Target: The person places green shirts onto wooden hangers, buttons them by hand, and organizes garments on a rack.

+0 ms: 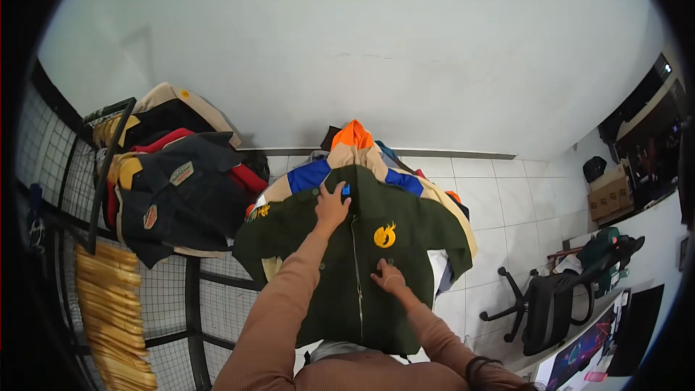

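Observation:
A dark green zip-up jacket point(333, 246) lies spread out in front of me, with a yellow emblem point(384, 235) on its chest. My left hand point(332, 206) rests near the collar beside a small blue mark point(346, 190), its fingers apart. Lower on the other side of the zip, my right hand point(389, 277) touches the jacket front below the emblem, fingers spread. Under the green jacket lie other garments, among them a beige and blue one point(310, 176) with an orange hood point(352, 134).
At the left, dark jackets point(181, 188) hang on a black wire rack point(134, 166), with many yellow hangers point(108, 304) below. An office chair point(548, 308), a monitor point(583, 351) and cardboard boxes point(610, 194) stand at the right. A white wall point(347, 51) rises behind.

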`<state>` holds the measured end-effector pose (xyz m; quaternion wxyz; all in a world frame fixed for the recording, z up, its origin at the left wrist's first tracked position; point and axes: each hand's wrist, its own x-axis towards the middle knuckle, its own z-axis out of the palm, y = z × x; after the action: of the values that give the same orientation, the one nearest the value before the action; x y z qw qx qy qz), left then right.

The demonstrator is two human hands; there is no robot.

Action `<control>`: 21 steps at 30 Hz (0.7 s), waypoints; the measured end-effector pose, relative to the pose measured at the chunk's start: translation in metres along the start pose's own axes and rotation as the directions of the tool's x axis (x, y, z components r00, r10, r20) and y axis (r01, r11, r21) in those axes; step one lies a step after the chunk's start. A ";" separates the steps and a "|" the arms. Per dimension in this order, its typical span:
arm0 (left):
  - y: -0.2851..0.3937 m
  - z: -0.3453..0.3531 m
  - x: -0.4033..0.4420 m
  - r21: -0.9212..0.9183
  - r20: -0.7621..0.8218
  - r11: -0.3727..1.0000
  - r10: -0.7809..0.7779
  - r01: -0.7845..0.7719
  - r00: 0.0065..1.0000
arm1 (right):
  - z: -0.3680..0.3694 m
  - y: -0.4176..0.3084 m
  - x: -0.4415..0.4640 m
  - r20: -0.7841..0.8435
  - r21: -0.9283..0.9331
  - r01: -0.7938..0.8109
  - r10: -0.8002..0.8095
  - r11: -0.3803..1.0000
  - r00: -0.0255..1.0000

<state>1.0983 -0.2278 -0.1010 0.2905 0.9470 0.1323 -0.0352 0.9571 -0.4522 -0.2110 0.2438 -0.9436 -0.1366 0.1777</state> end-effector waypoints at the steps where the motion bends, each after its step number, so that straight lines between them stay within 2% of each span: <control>1: -0.001 0.012 0.022 0.033 0.007 0.999 -0.031 0.030 1.000 | 0.005 -0.002 0.013 0.008 -0.005 -0.004 0.004 1.000 1.000; 4: -0.022 0.053 0.076 0.101 0.034 0.991 -0.090 0.086 0.995 | -0.001 -0.028 0.033 0.211 -0.200 -0.305 0.345 0.931 0.915; 7: -0.052 0.088 0.108 0.230 0.011 0.953 -0.205 0.197 0.979 | 0.003 -0.027 0.037 0.249 -0.220 -0.319 0.369 0.922 0.895; 12: -0.061 0.090 0.089 0.257 0.055 0.960 -0.132 0.114 0.990 | 0.011 -0.025 0.043 0.276 -0.239 -0.340 0.399 0.910 0.875; 15: -0.070 0.081 0.054 0.136 -0.119 0.982 -0.116 0.132 0.986 | 0.014 -0.023 0.046 0.283 -0.260 -0.321 0.389 0.911 0.877; 16: -0.072 0.076 0.042 0.139 -0.127 0.980 -0.122 0.140 0.984 | 0.016 -0.022 0.045 0.283 -0.269 -0.316 0.388 0.910 0.877; 19: -0.071 0.051 0.018 -0.006 -0.044 0.995 -0.098 0.098 0.994 | 0.017 -0.022 0.045 0.266 -0.265 -0.308 0.376 0.914 0.888; 20: -0.070 0.042 0.010 -0.006 -0.064 0.994 -0.110 0.110 0.992 | 0.016 -0.022 0.043 0.262 -0.264 -0.309 0.377 0.914 0.888; 21: -0.067 0.034 -0.001 -0.037 -0.091 0.998 -0.047 0.044 0.995 | 0.016 -0.022 0.041 0.267 -0.265 -0.291 0.360 0.919 0.894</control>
<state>1.0789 -0.1934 -0.1653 0.2997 0.9392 0.1677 0.0040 0.9837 -0.4126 -0.2236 0.0807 -0.9342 -0.0310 0.3462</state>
